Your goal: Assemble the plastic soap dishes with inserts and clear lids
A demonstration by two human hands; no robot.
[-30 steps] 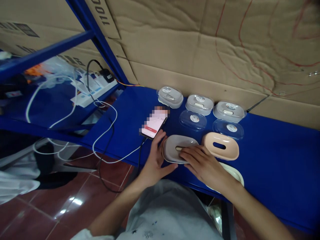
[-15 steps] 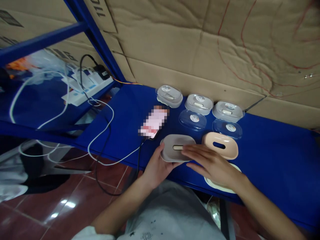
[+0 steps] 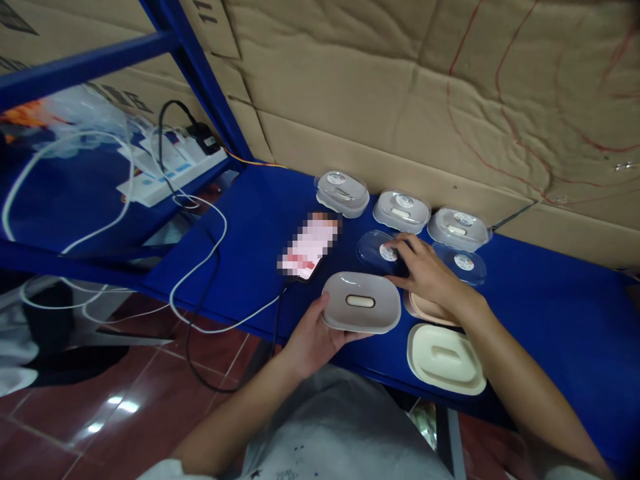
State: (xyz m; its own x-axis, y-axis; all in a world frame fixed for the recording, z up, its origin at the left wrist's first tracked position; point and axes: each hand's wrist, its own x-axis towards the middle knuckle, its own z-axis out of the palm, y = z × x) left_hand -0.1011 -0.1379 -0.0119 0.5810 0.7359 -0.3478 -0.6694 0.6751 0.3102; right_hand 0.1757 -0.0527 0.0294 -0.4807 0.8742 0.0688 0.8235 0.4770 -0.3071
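My left hand [image 3: 320, 333] holds a grey oval dish [image 3: 340, 310] by its left end, thumb on the rim and fingers underneath. A cream-coloured oblong piece [image 3: 360, 301] sits in the slot at its centre. Beyond the dish, my right hand [image 3: 425, 267] grips the right part of a clear oval lid [image 3: 367, 247], fingertips beside its round label and thumb on the near side. Partly beneath my right wrist lies a peach oval dish [image 3: 417, 307]. Closer to me rests a pale cream oval piece [image 3: 445, 360] with a raised oblong middle.
Three lidded grey boxes [image 3: 343, 193] stand along the cardboard wall [image 3: 350, 100]. Another clear lid [image 3: 467, 267] lies right of my right hand. A phone with a blurred screen [image 3: 310, 243] is on the blue table [image 3: 240, 233]. Cables run left to a power strip [image 3: 175, 177].
My right hand has left the grey dish and moved up to the clear lid, which has shifted slightly toward me. The grey dish stays in my left hand, its inside tilted more into view.
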